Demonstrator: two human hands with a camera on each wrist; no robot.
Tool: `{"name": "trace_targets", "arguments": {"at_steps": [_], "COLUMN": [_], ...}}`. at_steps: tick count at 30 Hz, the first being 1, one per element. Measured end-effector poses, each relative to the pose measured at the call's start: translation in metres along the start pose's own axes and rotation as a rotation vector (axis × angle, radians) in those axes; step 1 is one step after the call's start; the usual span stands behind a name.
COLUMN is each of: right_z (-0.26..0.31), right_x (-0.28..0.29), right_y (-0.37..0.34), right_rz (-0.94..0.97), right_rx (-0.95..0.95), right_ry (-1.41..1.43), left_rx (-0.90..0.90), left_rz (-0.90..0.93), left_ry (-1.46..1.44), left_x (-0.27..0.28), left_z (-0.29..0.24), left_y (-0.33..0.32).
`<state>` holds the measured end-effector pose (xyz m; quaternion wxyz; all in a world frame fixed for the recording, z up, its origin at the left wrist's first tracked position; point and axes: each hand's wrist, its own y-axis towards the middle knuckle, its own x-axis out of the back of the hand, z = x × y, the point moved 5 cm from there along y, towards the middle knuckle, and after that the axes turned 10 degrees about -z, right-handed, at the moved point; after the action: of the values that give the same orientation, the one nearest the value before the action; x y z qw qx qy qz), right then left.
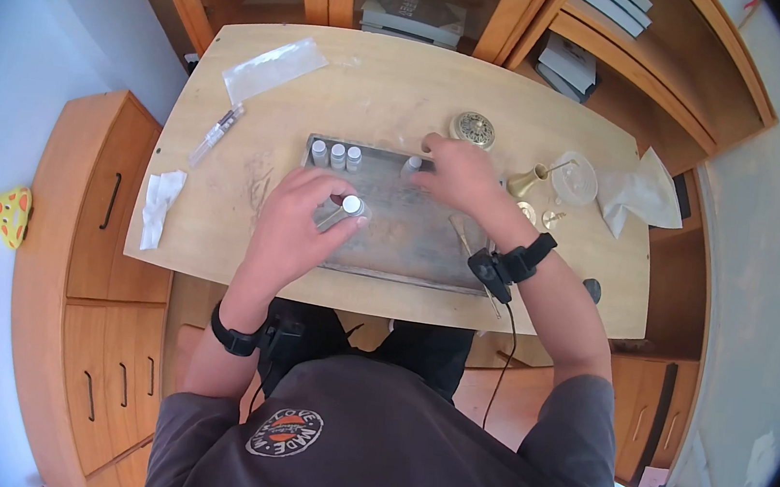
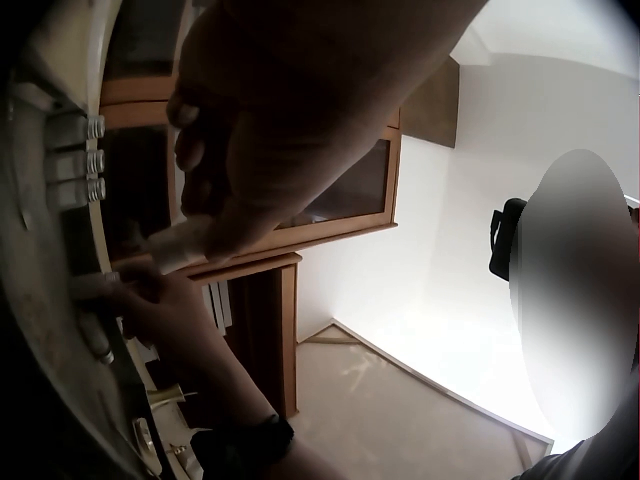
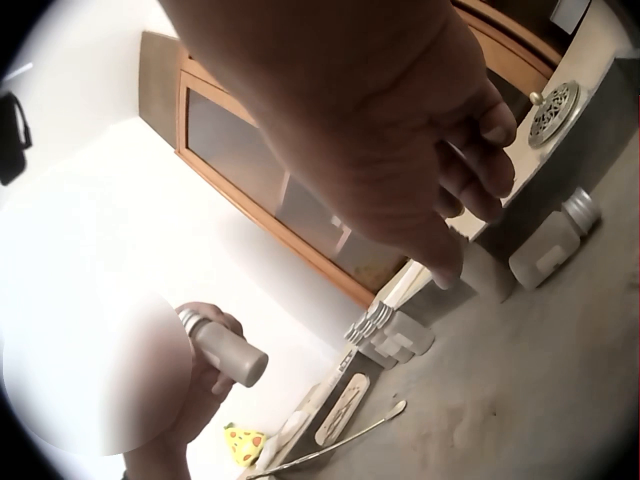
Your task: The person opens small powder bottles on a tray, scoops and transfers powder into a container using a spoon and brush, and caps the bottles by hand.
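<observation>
As the head view is showing, a pale wooden desk (image 1: 215, 242) is spanning the middle of the scene. A shallow grey tray (image 1: 390, 244) is resting at its centre. The left hand (image 1: 296, 213) is hanging above the tray's left part; the right hand (image 1: 464, 177) is reaching over its far side. A white bag (image 1: 641, 195) is lying at far right on the desk, and a clear plastic sheet (image 1: 275, 71) is lying at far left. Just left of the white bag, a clear bowl (image 1: 575, 179) is sitting; a brass vase (image 1: 524, 181) is standing between bowl and tray, and a round openwork burner (image 1: 472, 129) is resting beyond the tray. Three capped bottles (image 1: 337, 156) are standing together in the tray's far left corner. The left grip is pinching a white-capped bottle (image 1: 352, 206) above the tray. The right grip is pinching a second bottle (image 1: 410, 169) at the tray's far side, and another bottle (image 3: 546, 250) is resting just right of it.
</observation>
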<state>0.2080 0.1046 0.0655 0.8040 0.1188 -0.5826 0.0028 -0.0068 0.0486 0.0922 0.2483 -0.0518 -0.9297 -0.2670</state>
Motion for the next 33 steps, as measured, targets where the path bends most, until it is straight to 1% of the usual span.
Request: {"name": "trace_targets", "arguments": {"at_steps": [1,3,5,7,11,13,16,18,22,24,28,30,31,33], "right_z": [-0.007,-0.021,-0.028,-0.029,-0.028,-0.032,-0.035,-0.029,-0.02,-0.02,-0.022,-0.023,-0.024,-0.021], "right_x": [0.0,-0.01,-0.015,-0.014,-0.019,-0.023,-0.024,-0.012,0.001,0.001,-0.002,-0.004,-0.005,-0.005], "right_y": [-0.001,-0.002,-0.007,-0.012,-0.017,-0.018,-0.021,-0.022,-0.02,-0.016,-0.01,-0.008,-0.007,-0.004], "right_rz": [0.002,0.115,0.106,0.102,0.165,0.175,0.186,0.063,0.104,0.156,0.132,0.043,0.044,-0.029], "right_rx": [0.004,0.085,0.078,0.077,0.117,0.12,0.133,0.147,0.11,0.088,0.114,0.157,0.159,0.188], "right_ry": [-0.002,-0.162,-0.158,-0.156,-0.287,-0.323,-0.343,-0.306,-0.314,-0.315,-0.277,-0.244,-0.243,-0.192], "left_rx": [0.017,-0.01,-0.039,0.006,0.013,0.052,0.001,0.022,0.054,0.069,0.107,0.12,0.129,0.134], "left_rz": [-0.008,-0.042,-0.077,-0.098,-0.117,-0.11,-0.138,-0.131,-0.111,-0.108,-0.097,-0.095,-0.089,-0.089], "left_ry": [-0.009,-0.008,-0.012,-0.034,-0.071,-0.085,-0.07,-0.072,-0.078,-0.093,-0.11,-0.103,-0.095,-0.09], "left_x": [0.001,0.002,0.0,-0.003,-0.006,-0.007,-0.009,-0.01,-0.015,-0.017,-0.016,-0.015,-0.015,-0.015], "left_z": [0.0,0.004,0.005,0.008,0.011,0.014,0.016,0.019,0.022,0.024,0.023,0.023,0.024,0.023], "left_y": [-0.001,-0.005,-0.009,-0.016,-0.024,-0.028,-0.033,-0.036,-0.042,-0.045,-0.049,-0.05,-0.05,-0.05]}}
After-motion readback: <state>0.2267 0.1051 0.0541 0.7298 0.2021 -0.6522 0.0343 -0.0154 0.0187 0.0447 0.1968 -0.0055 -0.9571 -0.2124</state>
